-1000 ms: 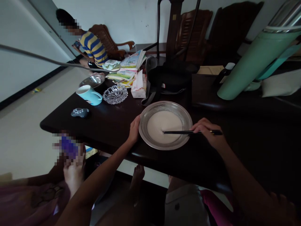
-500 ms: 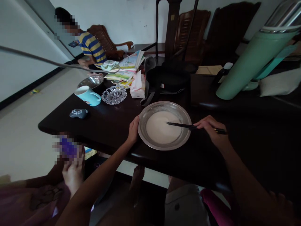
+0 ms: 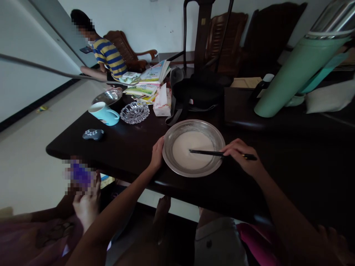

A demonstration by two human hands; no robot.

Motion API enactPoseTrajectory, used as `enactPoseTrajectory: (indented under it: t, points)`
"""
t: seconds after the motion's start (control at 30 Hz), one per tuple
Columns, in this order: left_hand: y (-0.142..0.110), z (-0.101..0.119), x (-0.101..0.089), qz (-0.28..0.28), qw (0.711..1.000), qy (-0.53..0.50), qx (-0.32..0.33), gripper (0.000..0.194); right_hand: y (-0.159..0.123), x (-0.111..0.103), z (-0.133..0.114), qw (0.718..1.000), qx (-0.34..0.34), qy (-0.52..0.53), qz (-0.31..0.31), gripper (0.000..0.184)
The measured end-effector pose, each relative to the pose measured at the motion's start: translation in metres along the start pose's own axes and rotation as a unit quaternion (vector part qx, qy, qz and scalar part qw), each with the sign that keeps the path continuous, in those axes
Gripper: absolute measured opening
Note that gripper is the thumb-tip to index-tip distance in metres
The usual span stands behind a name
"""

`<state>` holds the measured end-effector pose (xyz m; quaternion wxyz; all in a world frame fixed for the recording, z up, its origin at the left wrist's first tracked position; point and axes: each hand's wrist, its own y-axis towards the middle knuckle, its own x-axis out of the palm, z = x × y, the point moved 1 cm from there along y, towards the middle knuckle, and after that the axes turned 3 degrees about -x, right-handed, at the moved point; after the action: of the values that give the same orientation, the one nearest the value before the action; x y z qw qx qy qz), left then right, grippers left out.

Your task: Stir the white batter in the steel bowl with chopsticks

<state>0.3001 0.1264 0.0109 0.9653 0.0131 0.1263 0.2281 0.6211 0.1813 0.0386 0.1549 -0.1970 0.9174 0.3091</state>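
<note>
A wide metal bowl [image 3: 177,168] stands near the front edge of the dark table, holding a pale, smooth batter [image 3: 185,159]. My left hand [image 3: 158,152] grips the bowl's left rim, fingers against its outer side. In my right hand [image 3: 240,155] is a pair of black chopsticks [image 3: 206,152], held from the right side of the bowl. Their tips dip into the batter near its middle. My right fingers are closed round the chopsticks' upper part, just over the bowl's right rim.
Behind the bowl lie a black bag [image 3: 198,90], a tissue box [image 3: 162,103] and books [image 3: 152,77]. A glass dish [image 3: 135,112], blue mug [image 3: 104,113] and game controller [image 3: 93,134] stand left. A green flask [image 3: 299,74] rises right. Two people sit nearby, one beside my left arm [image 3: 85,210].
My right hand has moved left and slightly down, carrying the chopstick tips leftward through the batter. My left hand and the bowl stay in place. The seated person at the back has shifted posture.
</note>
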Motion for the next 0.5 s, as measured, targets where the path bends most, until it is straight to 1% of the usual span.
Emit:
enactPoseTrajectory:
  t: [0.03, 0.07, 0.1, 0.17, 0.2, 0.23, 0.27, 0.33, 0.37, 0.43, 0.5]
  points:
    - [0.0001, -0.0003, 0.0000, 0.001, 1.000, 0.001, -0.001, 0.044, 0.0000, 0.0008, -0.0002, 1.000, -0.006, -0.010, -0.007, 0.016]
    - [0.0002, -0.0008, -0.0001, 0.002, 1.000, 0.000, -0.003, 0.045, 0.0000, 0.0009, -0.0001, 1.000, -0.006, -0.018, 0.000, 0.014]
    - [0.0003, -0.0012, -0.0002, 0.001, 1.000, -0.001, -0.003, 0.045, -0.0002, 0.0004, 0.0002, 1.000, 0.000, -0.020, 0.017, 0.016]
    - [0.0005, -0.0022, -0.0004, -0.004, 1.000, -0.005, -0.003, 0.045, -0.0006, -0.0012, 0.0011, 0.999, 0.020, -0.006, 0.050, 0.027]
    - [0.0005, -0.0026, -0.0006, -0.007, 1.000, -0.006, -0.002, 0.045, -0.0007, -0.0014, 0.0013, 0.998, 0.027, 0.004, 0.053, 0.032]
    - [0.0006, -0.0029, -0.0007, -0.010, 1.000, -0.008, -0.002, 0.044, -0.0006, -0.0010, 0.0011, 0.999, 0.030, 0.010, 0.042, 0.033]
    - [0.0005, -0.0031, -0.0008, -0.010, 1.000, -0.009, -0.002, 0.044, -0.0003, -0.0001, 0.0006, 0.999, 0.027, 0.010, 0.021, 0.031]
    - [0.0005, -0.0033, -0.0008, -0.006, 1.000, -0.009, -0.003, 0.044, 0.0006, 0.0016, -0.0012, 1.000, 0.012, -0.008, -0.012, 0.020]
    - [0.0004, -0.0034, -0.0008, -0.003, 1.000, -0.008, -0.004, 0.044, 0.0010, 0.0017, -0.0020, 1.000, 0.007, -0.019, -0.013, 0.016]
    - [0.0005, -0.0036, -0.0007, 0.000, 1.000, -0.007, -0.005, 0.044, 0.0016, 0.0000, -0.0032, 0.999, 0.008, -0.026, 0.019, 0.018]
    - [0.0006, -0.0040, -0.0005, -0.005, 1.000, -0.011, -0.010, 0.045, 0.0015, -0.0018, -0.0035, 0.999, 0.022, -0.009, 0.046, 0.029]
